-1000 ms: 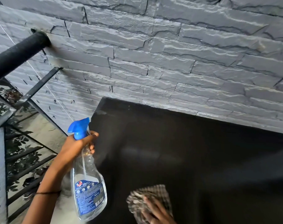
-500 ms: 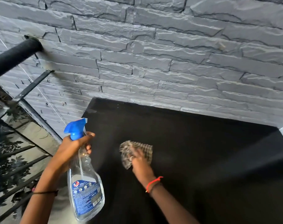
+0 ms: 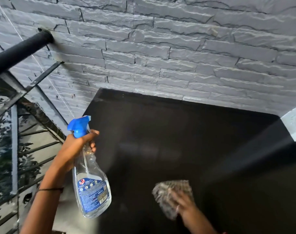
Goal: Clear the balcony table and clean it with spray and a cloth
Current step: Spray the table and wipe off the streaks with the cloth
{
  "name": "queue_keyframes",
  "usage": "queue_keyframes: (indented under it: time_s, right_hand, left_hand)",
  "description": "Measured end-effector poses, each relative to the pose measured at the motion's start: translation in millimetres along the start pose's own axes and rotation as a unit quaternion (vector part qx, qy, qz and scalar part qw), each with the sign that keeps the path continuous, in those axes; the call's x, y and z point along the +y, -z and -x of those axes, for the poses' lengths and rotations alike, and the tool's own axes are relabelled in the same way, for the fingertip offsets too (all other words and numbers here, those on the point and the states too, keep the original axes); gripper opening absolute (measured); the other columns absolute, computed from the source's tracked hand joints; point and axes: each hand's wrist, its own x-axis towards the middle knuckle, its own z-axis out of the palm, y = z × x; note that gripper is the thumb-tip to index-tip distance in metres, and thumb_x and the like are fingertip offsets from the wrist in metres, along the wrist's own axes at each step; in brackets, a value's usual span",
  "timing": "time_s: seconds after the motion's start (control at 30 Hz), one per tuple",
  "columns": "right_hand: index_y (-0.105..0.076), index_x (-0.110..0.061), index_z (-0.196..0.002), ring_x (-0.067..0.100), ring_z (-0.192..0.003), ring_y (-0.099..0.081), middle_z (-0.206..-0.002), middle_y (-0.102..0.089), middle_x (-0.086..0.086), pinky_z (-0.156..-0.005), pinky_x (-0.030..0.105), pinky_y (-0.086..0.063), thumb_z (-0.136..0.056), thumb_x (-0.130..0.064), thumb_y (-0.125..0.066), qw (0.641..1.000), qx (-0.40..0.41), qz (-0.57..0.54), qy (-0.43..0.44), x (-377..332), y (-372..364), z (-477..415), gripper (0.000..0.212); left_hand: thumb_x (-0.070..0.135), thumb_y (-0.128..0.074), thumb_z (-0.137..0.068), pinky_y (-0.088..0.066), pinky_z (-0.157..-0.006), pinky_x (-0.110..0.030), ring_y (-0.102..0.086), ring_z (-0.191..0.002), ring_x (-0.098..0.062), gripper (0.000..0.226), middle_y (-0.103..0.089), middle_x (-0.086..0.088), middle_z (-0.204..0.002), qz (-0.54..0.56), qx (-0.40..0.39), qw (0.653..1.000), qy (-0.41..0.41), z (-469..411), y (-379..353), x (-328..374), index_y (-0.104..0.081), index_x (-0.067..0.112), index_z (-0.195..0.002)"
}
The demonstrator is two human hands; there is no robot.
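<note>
The left hand (image 3: 76, 146) is raised at the table's left edge, its forearm rising from the lower left corner with a thin dark thread band (image 3: 51, 189) round the wrist. It grips the spray bottle (image 3: 91, 188) by the narrow neck: the fingers are curled round the front of the neck just under the blue trigger head (image 3: 79, 124), the forefinger lying straight across below the trigger and one fingertip showing past the clear plastic. The bottle hangs tilted, with its nozzle pointing up and right toward the table and its base swung toward the camera; it has a blue label and a little clear liquid in the bottom. The black table (image 3: 177, 132) stands against the grey stone-faced wall (image 3: 177, 48), with a faint pale sheen across the middle of its top. The right hand (image 3: 186, 206) comes in from the bottom edge and lies palm down on the checked cloth (image 3: 167, 191), which sits on the near part of the tabletop, right of the bottle. The fingers look spread and laid flat over the cloth, pressing it to the surface, though both hand and cloth are blurred and the grip is not sharp. A black railing (image 3: 20, 49) runs into the wall at the upper left.
</note>
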Motion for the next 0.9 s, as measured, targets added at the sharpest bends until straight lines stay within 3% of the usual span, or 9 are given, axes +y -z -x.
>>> queue_keyframes:
  time_s: [0.1, 0.17, 0.23, 0.4, 0.47, 0.57, 0.7, 0.77, 0.9]
  right_hand:
    - [-0.046, -0.021, -0.137, 0.022, -0.14, -0.026, -0.149, -0.02, -0.013, -0.109, 0.004, -0.001, -0.087, 0.001, -0.05, 0.993, 0.029, -0.066, -0.097, 33, 8, -15, 0.054]
    - [-0.061, -0.009, -0.122, 0.033, -0.13, -0.043, -0.145, -0.038, 0.002, -0.113, 0.014, -0.007, -0.065, 0.018, -0.059, 0.986, -0.003, -0.099, -0.135, 19, 9, -52, 0.063]
    - [-0.06, -0.007, -0.122, 0.035, -0.132, -0.038, -0.147, -0.037, 0.008, -0.114, 0.024, -0.012, -0.069, 0.015, -0.055, 0.985, 0.011, -0.097, -0.139, -15, 11, -88, 0.059]
    - [-0.054, -0.002, -0.125, 0.036, -0.14, -0.018, -0.156, -0.017, 0.006, -0.116, 0.038, -0.018, -0.085, 0.004, -0.038, 0.995, -0.008, -0.095, 0.027, -134, -3, -118, 0.043]
    - [-0.063, -0.003, -0.106, 0.037, -0.137, -0.029, -0.153, -0.027, 0.008, -0.104, 0.045, -0.04, -0.082, -0.003, -0.025, 0.992, -0.031, -0.104, 0.064, -168, -22, -99, 0.044]
    - [-0.069, -0.02, -0.089, 0.025, -0.127, -0.047, -0.145, -0.041, 0.0, -0.081, 0.033, -0.056, -0.077, -0.012, -0.031, 0.99, -0.049, -0.05, 0.119, -184, -38, -46, 0.041]
    - [-0.061, -0.031, -0.11, 0.017, -0.135, -0.034, -0.152, -0.026, -0.009, -0.099, 0.026, -0.044, -0.084, -0.026, -0.039, 0.987, -0.008, -0.057, 0.15, -137, -23, 10, 0.034]
    - [-0.053, -0.025, -0.119, 0.016, -0.142, -0.016, -0.156, -0.011, -0.013, -0.108, 0.023, -0.026, -0.09, -0.012, -0.042, 0.986, 0.018, -0.089, 0.141, -100, -18, 10, 0.034]
    - [-0.062, -0.011, -0.119, 0.027, -0.134, -0.036, -0.149, -0.034, -0.004, -0.113, 0.021, -0.018, -0.068, 0.011, -0.045, 0.994, -0.003, -0.102, 0.031, -69, -17, -62, 0.058]
  left_hand:
    - [0.015, -0.066, -0.086, -0.048, -0.047, -0.026, -0.05, -0.043, -0.018, 0.009, -0.049, -0.005, -0.053, -0.004, 0.013, 1.0, -0.004, 26, 9, -11, -0.059, 0.011, -0.082]
    - [0.014, -0.065, -0.087, -0.047, -0.047, -0.025, -0.05, -0.042, -0.018, 0.013, -0.049, -0.005, -0.051, -0.004, 0.023, 1.0, -0.002, 46, 16, -19, -0.057, 0.013, -0.077]
    - [0.014, -0.065, -0.087, -0.047, -0.046, -0.024, -0.049, -0.041, -0.018, 0.015, -0.049, -0.004, -0.051, 0.002, 0.029, 1.0, 0.006, 65, 24, -28, -0.055, 0.012, -0.076]
    - [0.015, -0.065, -0.087, -0.047, -0.041, -0.025, -0.051, -0.041, -0.016, 0.018, -0.052, -0.004, -0.05, -0.013, 0.073, 0.997, 0.024, 100, 50, -44, -0.055, 0.01, -0.073]
    - [0.015, -0.065, -0.087, -0.046, -0.043, -0.024, -0.05, -0.041, -0.016, 0.017, -0.05, -0.006, -0.052, -0.01, 0.085, 0.996, 0.026, 108, 61, -48, -0.055, 0.011, -0.074]
    - [0.015, -0.066, -0.085, -0.047, -0.046, -0.025, -0.05, -0.041, -0.018, 0.017, -0.05, -0.008, -0.054, -0.003, 0.097, 0.995, 0.03, 115, 78, -51, -0.055, 0.011, -0.073]
    - [0.013, -0.063, -0.088, -0.048, -0.045, -0.024, -0.051, -0.042, -0.019, 0.014, -0.051, -0.008, -0.054, 0.0, 0.108, 0.994, 0.033, 120, 92, -52, -0.055, 0.009, -0.077]
    - [0.012, -0.062, -0.089, -0.048, -0.043, -0.022, -0.05, -0.041, -0.018, 0.013, -0.05, -0.009, -0.053, 0.002, 0.113, 0.993, 0.031, 121, 102, -51, -0.055, 0.008, -0.079]
    - [0.01, -0.063, -0.089, -0.048, -0.043, -0.023, -0.051, -0.04, -0.017, 0.008, -0.052, -0.005, -0.049, 0.012, 0.137, 0.99, 0.033, 122, 127, -48, -0.059, 0.003, -0.09]
